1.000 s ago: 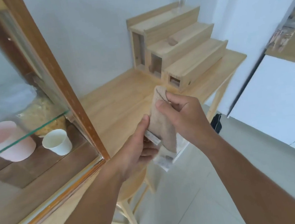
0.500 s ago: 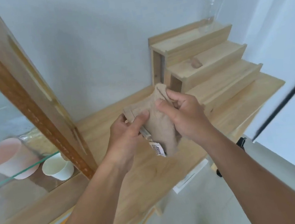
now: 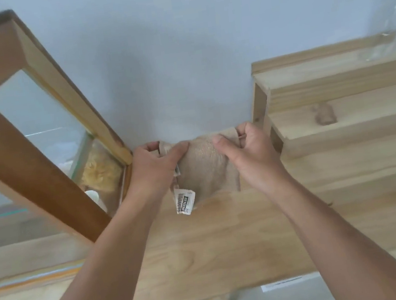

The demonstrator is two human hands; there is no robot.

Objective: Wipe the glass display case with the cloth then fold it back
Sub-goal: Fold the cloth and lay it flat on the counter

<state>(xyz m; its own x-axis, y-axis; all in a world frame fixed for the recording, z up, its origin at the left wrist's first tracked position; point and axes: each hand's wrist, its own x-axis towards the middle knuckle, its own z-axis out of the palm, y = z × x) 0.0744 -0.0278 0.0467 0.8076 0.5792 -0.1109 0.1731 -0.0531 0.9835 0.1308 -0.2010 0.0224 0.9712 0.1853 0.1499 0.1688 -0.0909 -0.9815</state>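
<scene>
Cloth [image 3: 206,169]: beige, held in the air between both hands just above the wooden table [image 3: 230,242], to the right of the display case [image 3: 45,135]; upper edge stretched between the hands, the rest hanging; a white barcode label [image 3: 184,200] dangles from its lower left corner.
Step, judged: cloth being spread or folded; cannot tell from this view whether the glass has been wiped.
Risk 1: one upper corner slips out of its pinch; cause, a small bite of fabric in each hand under tension; result, cloth drops onto the table right of the case.
Risk 2: uneven fold; cause, the hanging lower edge is slanted and bunched; the label may end up trapped inside or sticking out.
Risk 3: left knuckles knock the case; cause, they sit just beside its lower right corner post.
Left hand [image 3: 155,167]: back toward camera; thumb on the near face of the cloth, fingers curled behind its upper left corner; clamped on the cloth.
Right hand [image 3: 249,154]: mirror pose; thumb in front, fingers curled over the upper right corner; clamped on the cloth; close to the stepped wooden stand [image 3: 353,123], which stands right of the case.
Forearms: both reach forward and converge on the cloth.
</scene>
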